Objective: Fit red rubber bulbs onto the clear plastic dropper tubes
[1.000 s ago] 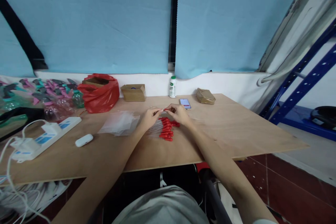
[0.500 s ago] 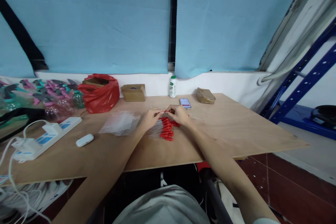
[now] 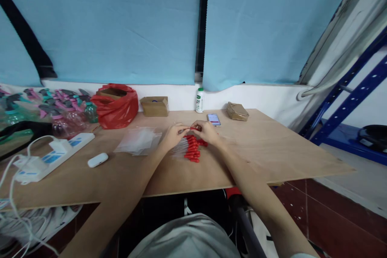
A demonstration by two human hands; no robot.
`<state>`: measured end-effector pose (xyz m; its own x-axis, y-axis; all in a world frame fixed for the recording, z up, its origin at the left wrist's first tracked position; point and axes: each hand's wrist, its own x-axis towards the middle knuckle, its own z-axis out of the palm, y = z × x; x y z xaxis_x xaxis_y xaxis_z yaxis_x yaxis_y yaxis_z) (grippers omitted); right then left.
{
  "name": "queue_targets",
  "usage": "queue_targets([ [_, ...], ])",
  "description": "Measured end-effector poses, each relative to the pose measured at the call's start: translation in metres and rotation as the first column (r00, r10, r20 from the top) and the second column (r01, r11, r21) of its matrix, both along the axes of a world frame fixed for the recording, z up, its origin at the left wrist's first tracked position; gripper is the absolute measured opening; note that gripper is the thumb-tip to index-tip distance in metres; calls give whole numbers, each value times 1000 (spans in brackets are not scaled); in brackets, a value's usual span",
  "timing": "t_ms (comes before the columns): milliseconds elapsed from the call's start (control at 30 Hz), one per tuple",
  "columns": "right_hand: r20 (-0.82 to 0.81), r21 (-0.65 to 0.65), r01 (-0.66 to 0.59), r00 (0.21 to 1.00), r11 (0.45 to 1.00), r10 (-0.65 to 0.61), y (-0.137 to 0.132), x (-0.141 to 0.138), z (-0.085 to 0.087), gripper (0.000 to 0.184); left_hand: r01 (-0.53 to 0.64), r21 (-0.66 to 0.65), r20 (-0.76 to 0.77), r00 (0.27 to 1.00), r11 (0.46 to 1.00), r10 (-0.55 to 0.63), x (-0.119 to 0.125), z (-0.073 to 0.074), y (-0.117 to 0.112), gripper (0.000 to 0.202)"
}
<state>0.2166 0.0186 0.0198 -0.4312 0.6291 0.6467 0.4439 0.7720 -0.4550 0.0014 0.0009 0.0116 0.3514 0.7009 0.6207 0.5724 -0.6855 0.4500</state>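
Both hands meet above the middle of the table, around one slim dropper with a red bulb (image 3: 193,128). My left hand (image 3: 174,135) pinches its thin end, where the fingers cover much of it. At its red end, the fingertips of my right hand (image 3: 206,131) are closed. Just below the hands lies a row of similar droppers (image 3: 191,149), red bulbs to the right and clear thin stems to the left. A few more red bulbs (image 3: 202,142) lie partly under my right wrist. Left of my left hand is a loose stack of clear plastic bags (image 3: 137,140).
A white earphone case (image 3: 98,160) and a power strip (image 3: 57,157) with cables lie on the left. Behind are spray bottles (image 3: 69,119), a red plastic bag (image 3: 117,109), an open cardboard box (image 3: 154,107), a white bottle (image 3: 200,100), a phone (image 3: 214,119) and a brown package (image 3: 237,111).
More of the red bulb shows between my hands, and the fingers have shifted slightly on it. The view has tilted a little. The row on the table looks the same.
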Motion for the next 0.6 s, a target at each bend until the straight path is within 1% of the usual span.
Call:
queue_targets([
  [133,-42,-18,-25,999,1000,24,0,1,3,11,0,21,30,1000,1000,-1,3,2,-2,32],
  [200,-52,-28,-34,998,999,33,1,2,3,13,-1,10,34,999,1000,1,2,1,0,36],
  [267,-47,-30,-54,998,998,52,1,3,3,13,-6,-30,49,999,1000,7,1,-3,4,37],
  [333,-42,-32,-70,997,997,69,1,3,2,14,-6,-102,80,997,995,15,-1,-7,9,36],
  [433,-59,-41,-66,996,997,64,2,2,-1,18,11,-186,146,989,983,17,-3,-11,15,34],
  [533,-67,-28,-52,996,998,50,1,1,-2,19,41,-204,191,982,978,-2,-4,-10,16,31],
  [600,-50,-3,-48,998,999,48,0,0,-2,17,51,-203,188,982,978,-12,-5,-9,15,30],
])
